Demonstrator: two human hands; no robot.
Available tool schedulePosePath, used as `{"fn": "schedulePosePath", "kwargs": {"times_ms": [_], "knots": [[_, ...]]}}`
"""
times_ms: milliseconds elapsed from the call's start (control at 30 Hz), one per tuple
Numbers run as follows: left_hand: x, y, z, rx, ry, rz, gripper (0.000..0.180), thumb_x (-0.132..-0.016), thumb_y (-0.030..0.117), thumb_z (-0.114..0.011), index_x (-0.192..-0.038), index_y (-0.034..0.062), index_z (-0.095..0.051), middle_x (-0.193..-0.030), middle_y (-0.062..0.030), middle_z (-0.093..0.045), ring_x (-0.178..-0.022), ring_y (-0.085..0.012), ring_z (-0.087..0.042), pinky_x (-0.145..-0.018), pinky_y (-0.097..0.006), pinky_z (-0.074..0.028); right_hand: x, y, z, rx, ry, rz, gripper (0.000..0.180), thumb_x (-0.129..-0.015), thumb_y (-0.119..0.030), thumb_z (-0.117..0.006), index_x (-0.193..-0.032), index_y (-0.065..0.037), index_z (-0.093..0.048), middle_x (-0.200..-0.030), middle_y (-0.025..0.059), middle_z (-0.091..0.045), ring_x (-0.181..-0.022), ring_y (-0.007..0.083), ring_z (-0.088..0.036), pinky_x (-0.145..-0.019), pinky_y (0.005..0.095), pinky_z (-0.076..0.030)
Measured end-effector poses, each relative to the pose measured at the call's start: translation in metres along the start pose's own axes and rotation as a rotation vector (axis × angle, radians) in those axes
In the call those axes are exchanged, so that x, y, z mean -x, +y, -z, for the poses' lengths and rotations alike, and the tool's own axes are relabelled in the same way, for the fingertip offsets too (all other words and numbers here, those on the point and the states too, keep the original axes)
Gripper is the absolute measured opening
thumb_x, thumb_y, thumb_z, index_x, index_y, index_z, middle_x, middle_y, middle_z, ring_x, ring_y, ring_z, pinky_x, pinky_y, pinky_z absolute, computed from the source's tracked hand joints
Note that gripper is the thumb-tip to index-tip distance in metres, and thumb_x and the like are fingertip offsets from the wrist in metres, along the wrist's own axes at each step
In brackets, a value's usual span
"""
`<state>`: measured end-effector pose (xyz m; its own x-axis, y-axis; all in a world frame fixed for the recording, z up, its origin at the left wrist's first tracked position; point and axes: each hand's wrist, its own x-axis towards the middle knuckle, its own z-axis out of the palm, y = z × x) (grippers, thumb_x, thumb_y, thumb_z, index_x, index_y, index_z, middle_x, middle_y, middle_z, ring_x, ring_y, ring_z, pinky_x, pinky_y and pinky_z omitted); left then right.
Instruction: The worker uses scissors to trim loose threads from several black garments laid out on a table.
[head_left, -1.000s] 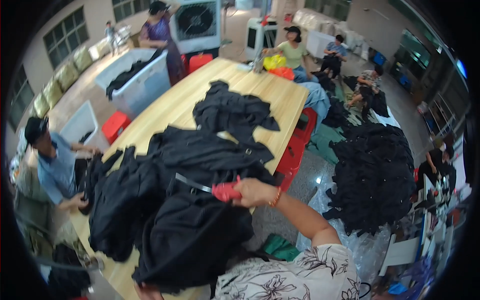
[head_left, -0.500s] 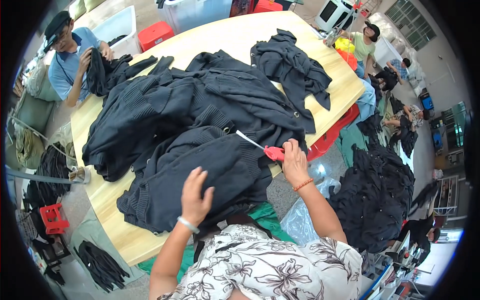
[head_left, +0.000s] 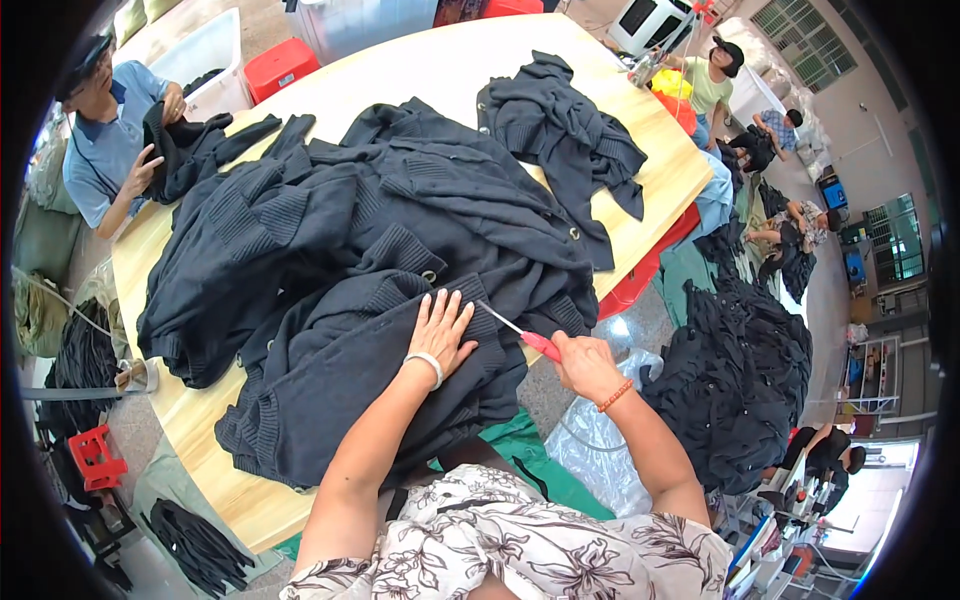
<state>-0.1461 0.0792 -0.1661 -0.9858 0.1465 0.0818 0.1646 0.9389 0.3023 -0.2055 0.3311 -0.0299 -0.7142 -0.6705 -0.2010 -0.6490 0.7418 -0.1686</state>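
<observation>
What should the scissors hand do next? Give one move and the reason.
Probably ease the scissors tip left, toward the knit edge beside the left hand. That hand lies flat on the dark cardigan, pinning it, while the right hand holds the red handle with the blades pointing at that spot.

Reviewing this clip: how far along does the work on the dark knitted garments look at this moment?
Done: hard to tell; a small dark garment heap lies apart, far across the pale wooden table. In hand: the left hand lies flat on the nearest dark ribbed knit garment, while the right hand holds red-handled scissors at its edge. Left: probably the large tangled pile of dark knitwear.
</observation>
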Motion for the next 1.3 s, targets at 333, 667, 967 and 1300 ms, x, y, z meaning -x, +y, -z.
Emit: {"fn": "schedulePosePath", "kwargs": {"times_ms": [333,667,967,1300], "knots": [[0.005,-0.008,-0.009,0.092,-0.027,0.017,0.07,-0.088,0.045,-0.062,-0.146,0.0119,-0.042,-0.157,-0.0153,-0.031,-0.147,-0.0354,-0.022,-0.12,-0.052,-0.01,-0.056,-0.132,-0.006,-0.215,-0.155,0.517,0.027,-0.087,-0.025,-0.063,-0.099,0.0,-0.06,-0.067,0.0184,-0.065,-0.062,0.0355,-0.067,-0.055,0.0458,-0.052],[0.111,-0.036,0.066,0.079,0.121,0.439,0.071,-0.085,0.045,-0.066,-0.142,0.0056,-0.046,-0.151,-0.0183,-0.039,-0.143,-0.0369,-0.031,-0.117,-0.055,-0.017,-0.022,-0.054,0.02,-0.105,-0.132,0.091,0.019,-0.087,-0.023,-0.067,-0.096,-0.009,-0.057,-0.075,0.0183,-0.064,-0.075,0.0402,-0.065,-0.065,0.0509,-0.049],[0.26,-0.097,0.06,-0.094,0.298,0.824,0.057,-0.09,0.03,-0.063,-0.137,0.0012,-0.05,-0.145,-0.0183,-0.048,-0.137,-0.036,-0.04,-0.116,-0.049,-0.026,-0.047,-0.177,0.015,-0.215,-0.336,0.472,0.023,-0.089,-0.029,-0.066,-0.092,-0.009,-0.057,-0.066,0.0164,-0.064,-0.066,0.0372,-0.066,-0.06,0.0476,-0.05],[0.328,-0.141,0.079,0.047,0.612,0.926,0.056,-0.074,0.028,-0.082,-0.12,0.0033,-0.061,-0.115,-0.0129,-0.06,-0.108,-0.0336,-0.054,-0.093,-0.043,-0.042,-0.082,-0.278,-0.017,-0.247,-0.444,0.676,0.02,-0.088,-0.023,-0.064,-0.098,-0.006,-0.057,-0.077,0.0148,-0.067,-0.076,0.0337,-0.067,-0.068,0.0456,-0.051]]}}
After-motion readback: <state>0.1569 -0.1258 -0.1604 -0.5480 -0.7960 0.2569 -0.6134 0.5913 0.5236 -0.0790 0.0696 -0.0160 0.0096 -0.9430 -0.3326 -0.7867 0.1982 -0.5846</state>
